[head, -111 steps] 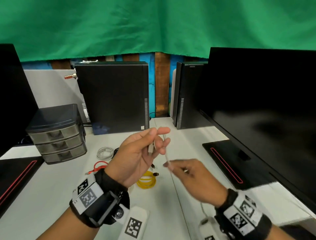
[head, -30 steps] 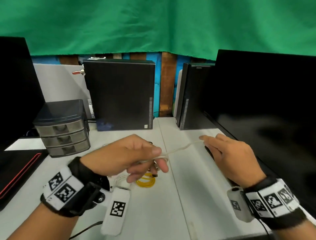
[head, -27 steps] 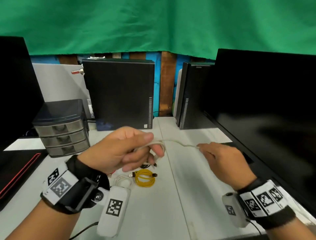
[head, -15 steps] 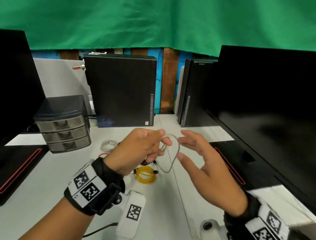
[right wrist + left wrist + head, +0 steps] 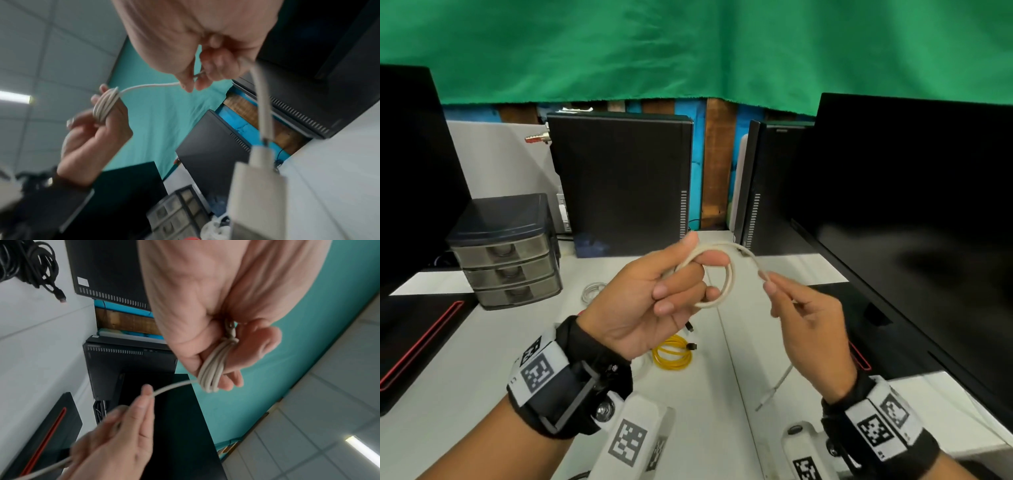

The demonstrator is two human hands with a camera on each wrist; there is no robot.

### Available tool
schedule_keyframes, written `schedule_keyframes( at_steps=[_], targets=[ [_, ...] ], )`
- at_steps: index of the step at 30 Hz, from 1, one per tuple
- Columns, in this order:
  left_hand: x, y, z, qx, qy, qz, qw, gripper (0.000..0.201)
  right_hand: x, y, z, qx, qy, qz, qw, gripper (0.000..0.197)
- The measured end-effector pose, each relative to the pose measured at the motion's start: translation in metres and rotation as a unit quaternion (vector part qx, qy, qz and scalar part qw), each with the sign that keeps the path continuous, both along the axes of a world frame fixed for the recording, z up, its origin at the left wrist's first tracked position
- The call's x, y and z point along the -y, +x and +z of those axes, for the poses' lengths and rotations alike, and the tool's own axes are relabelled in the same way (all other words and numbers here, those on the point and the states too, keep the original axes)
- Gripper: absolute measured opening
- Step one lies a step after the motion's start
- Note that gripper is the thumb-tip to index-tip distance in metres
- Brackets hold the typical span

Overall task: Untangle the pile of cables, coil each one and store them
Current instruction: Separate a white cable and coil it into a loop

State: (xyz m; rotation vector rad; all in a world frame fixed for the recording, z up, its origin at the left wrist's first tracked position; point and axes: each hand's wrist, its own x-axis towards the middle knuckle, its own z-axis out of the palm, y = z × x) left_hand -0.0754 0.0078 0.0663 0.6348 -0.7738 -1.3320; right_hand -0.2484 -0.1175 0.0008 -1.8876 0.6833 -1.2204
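My left hand (image 5: pixel 697 269) is raised over the table and grips a small coil of beige cable (image 5: pixel 726 278), several loops wound round its fingers. The same coil (image 5: pixel 212 374) fills the left wrist view and appears again as the coil (image 5: pixel 107 105) in the right wrist view. Just right of it, my right hand (image 5: pixel 768 284) pinches the cable's free length between thumb and forefinger. From there the tail passes behind that hand and hangs down to a white plug (image 5: pixel 763 404), which looms close as the plug (image 5: pixel 257 186).
On the white table (image 5: pixel 465 359) lie a coiled yellow cable (image 5: pixel 671 356), a coiled white cable (image 5: pixel 592 291) and a black cable bundle (image 5: pixel 26 264). A grey drawer unit (image 5: pixel 506 253) stands left. Black computer cases (image 5: pixel 619 181) and a monitor (image 5: pixel 914 222) line the back and right.
Half a second ago my right hand was open beside a single loop. It now pinches the free length to the right of the coil, and the coil in my left hand has more turns.
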Motion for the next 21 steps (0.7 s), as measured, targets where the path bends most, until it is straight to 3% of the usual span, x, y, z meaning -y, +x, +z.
schedule_keyframes(
  at_steps=[3, 5, 7, 8, 9, 13, 16, 18, 21],
  targets=[
    [0.007, -0.001, -0.001, -0.018, -0.009, 0.103, 0.995, 0.044, -0.013, 0.004, -0.019, -0.184, -0.021, 0.111, 0.976, 0.021],
    [0.011, 0.000, -0.008, 0.104, -0.014, 0.188, 0.976, 0.042, -0.032, 0.005, -0.019, -0.245, -0.074, 0.193, 0.947, 0.025],
    [0.012, -0.001, -0.017, 0.338, -0.024, 0.269, 0.902, 0.041, -0.045, 0.001, -0.002, -0.241, -0.104, 0.242, 0.934, 0.026],
    [0.012, -0.002, -0.021, 0.433, -0.034, 0.279, 0.857, 0.043, -0.048, -0.003, 0.010, -0.240, -0.116, 0.251, 0.930, 0.027],
    [0.013, -0.005, -0.024, 0.483, -0.037, 0.275, 0.830, 0.046, -0.049, -0.007, 0.020, -0.248, -0.134, 0.257, 0.924, 0.028],
    [0.012, -0.012, -0.025, 0.495, -0.066, 0.258, 0.827, 0.051, -0.056, -0.018, 0.039, -0.287, -0.194, 0.261, 0.901, 0.030],
    [0.003, -0.009, -0.020, 0.564, -0.046, 0.225, 0.793, 0.048, -0.044, -0.024, 0.048, -0.199, -0.250, 0.179, 0.931, 0.025],
    [-0.002, -0.010, -0.017, 0.560, -0.012, 0.148, 0.815, 0.047, -0.029, -0.026, 0.051, -0.152, -0.300, 0.107, 0.936, 0.018],
    [-0.002, -0.010, -0.013, 0.425, 0.015, 0.039, 0.904, 0.050, -0.008, -0.019, 0.032, -0.148, -0.331, 0.039, 0.931, 0.023]
  ],
)
